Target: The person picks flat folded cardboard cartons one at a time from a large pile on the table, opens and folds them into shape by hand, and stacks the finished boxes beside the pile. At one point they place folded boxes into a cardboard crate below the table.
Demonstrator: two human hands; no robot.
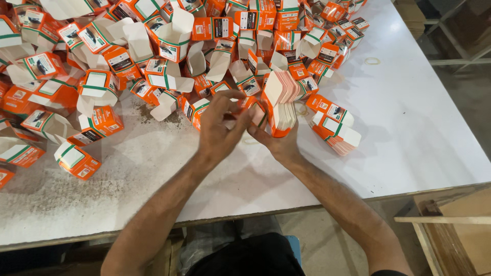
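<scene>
A: Head camera, looking straight down. The right hand (279, 144) is clamped around a stack of flat orange-and-white cartons (282, 105), thumb on the near side, fingers wrapped behind it.

B: And the left hand (221, 125)?

A: Fingers curled in, pinching one single orange carton (254, 110) right against the near face of that stack. The two hands are touching at the fingertips.

B: Where does all this sit?

A: Just above the white table (409, 133), near its middle. Behind the hands, a huge heap of opened orange cartons (169, 46) spreads across the far and left side.

B: Anything to the right?

A: A smaller pile of flat cartons (335, 128) lies just beside the held stack. Further off, a rubber band (372, 61) rests alone on the bare tabletop.
</scene>
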